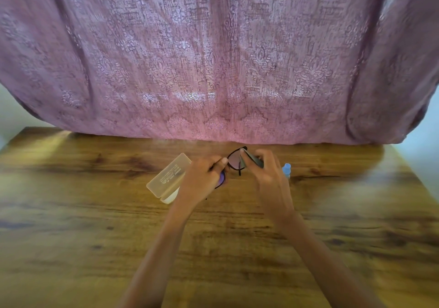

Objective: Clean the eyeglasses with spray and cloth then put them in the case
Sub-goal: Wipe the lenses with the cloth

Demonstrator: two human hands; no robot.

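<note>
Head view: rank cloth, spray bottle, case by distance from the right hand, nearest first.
1. Cloth: held in the right hand, against the glasses.
2. Spray bottle: just to its right.
3. Case: left, past the left hand.

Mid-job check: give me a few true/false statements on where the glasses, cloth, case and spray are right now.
1. The left hand holds the eyeglasses. True.
2. The right hand holds a grey cloth against one lens. True.
3. The eyeglasses lie inside the case. False: they are held up in the hands, and the case lies on the table to the left of them.
4. The right hand grips the spray bottle. False: the bottle is on the table just beyond that hand.
</note>
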